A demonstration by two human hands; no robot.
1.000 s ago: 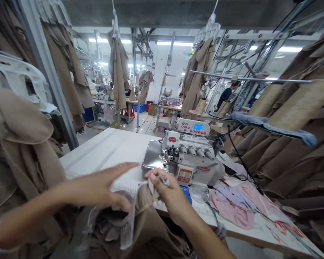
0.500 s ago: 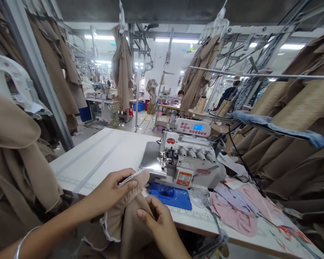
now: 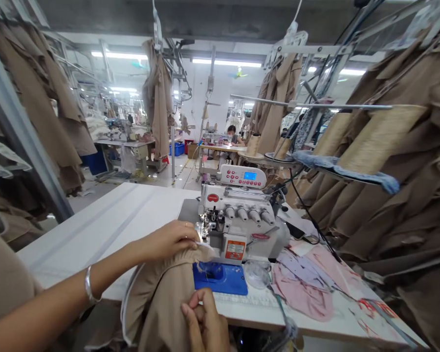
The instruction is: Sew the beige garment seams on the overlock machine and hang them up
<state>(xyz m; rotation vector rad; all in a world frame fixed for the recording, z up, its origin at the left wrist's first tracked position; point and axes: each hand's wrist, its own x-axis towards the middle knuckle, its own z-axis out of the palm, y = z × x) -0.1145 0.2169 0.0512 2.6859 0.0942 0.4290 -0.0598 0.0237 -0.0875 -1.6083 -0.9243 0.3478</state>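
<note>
My left hand is closed on the gathered upper edge of a tan fabric piece, close in front of the sewing machine's needle area. The fabric hangs over the table's front edge, with a white-edged ruffle on its left side. Lower down, my right hand pinches the fabric's right edge between thumb and fingers. Behind the hands stands the white sewing machine with a lit blue display. A blue tray lies just right of the fabric.
Pink and lilac fabric scraps lie on the white table right of the machine. Large thread cones stand at the upper right. Tan garments hang on both sides. A person sits farther back.
The view has shifted right. My left hand has brought the fabric's upper edge nearer the needle area, its fingers now over the top. My right hand has moved lower along the fabric.
</note>
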